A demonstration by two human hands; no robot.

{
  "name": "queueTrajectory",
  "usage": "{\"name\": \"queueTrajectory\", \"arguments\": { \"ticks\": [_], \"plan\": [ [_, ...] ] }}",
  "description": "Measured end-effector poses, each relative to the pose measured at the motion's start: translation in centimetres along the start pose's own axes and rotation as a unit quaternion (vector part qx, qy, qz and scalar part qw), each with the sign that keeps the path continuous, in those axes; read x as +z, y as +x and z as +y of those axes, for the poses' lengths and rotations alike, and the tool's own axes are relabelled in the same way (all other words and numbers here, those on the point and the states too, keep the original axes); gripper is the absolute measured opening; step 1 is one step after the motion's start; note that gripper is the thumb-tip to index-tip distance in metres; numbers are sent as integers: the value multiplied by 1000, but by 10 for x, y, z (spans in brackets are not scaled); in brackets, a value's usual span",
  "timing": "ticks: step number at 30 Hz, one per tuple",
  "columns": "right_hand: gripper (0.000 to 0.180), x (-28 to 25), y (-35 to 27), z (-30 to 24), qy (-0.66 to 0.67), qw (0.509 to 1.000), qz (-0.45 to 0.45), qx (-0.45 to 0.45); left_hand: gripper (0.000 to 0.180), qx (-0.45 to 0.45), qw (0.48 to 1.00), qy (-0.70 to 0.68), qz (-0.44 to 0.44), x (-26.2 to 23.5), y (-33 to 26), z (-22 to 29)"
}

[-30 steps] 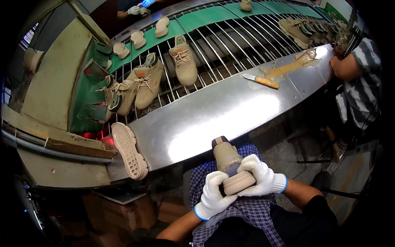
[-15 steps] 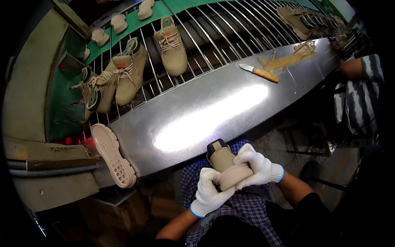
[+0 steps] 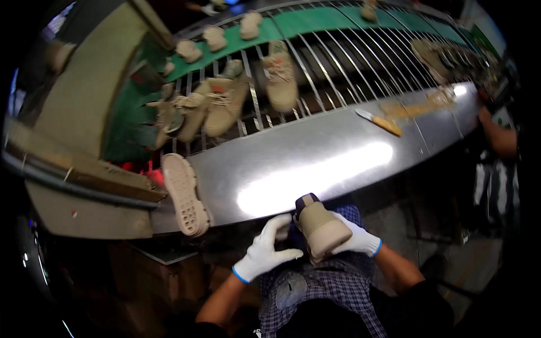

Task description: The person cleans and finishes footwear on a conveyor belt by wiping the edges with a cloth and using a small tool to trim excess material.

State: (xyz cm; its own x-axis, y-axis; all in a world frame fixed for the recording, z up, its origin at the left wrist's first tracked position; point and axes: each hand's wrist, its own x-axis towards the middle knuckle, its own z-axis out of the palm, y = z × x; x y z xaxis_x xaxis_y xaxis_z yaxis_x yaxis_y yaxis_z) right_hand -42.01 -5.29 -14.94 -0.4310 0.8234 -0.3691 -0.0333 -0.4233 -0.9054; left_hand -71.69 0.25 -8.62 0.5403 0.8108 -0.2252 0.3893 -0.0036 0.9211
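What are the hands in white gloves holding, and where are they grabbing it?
A beige shoe. The right hand wraps its side and underside; the left hand touches its other side near the dark collar end.

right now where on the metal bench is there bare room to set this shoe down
The steel bench is bare between the upturned sole at its left end and the knife toward the right. The wire rack behind is crowded with shoes on its left.

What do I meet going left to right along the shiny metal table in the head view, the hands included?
Upturned shoe sole at the table's left end → left hand → tan shoe held at the near edge → right hand → knife with a yellow handle, farther back.
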Motion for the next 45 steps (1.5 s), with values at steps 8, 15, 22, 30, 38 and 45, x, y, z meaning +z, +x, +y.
{"name": "queueTrajectory", "arguments": {
  "ticks": [8,15,22,30,38,45],
  "plan": [
    [63,-34,43,-166,-89,980,19,-177,117,265,963,-22,40,-63,38,143],
    [37,-64,77,-211,-61,949,150,-272,87,196,908,11,371,-53,112,138],
    [38,-81,87,-248,-94,935,191,-283,82,179,912,-7,368,-63,121,139],
    [51,-64,83,-271,-364,874,151,-284,88,232,896,-84,369,-86,113,129],
    [45,-235,21,-129,-649,647,391,-86,63,87,882,-189,423,-119,40,58],
    [47,-214,59,-134,-571,732,369,-31,74,-186,932,126,284,-52,-19,0]
  ]
}}
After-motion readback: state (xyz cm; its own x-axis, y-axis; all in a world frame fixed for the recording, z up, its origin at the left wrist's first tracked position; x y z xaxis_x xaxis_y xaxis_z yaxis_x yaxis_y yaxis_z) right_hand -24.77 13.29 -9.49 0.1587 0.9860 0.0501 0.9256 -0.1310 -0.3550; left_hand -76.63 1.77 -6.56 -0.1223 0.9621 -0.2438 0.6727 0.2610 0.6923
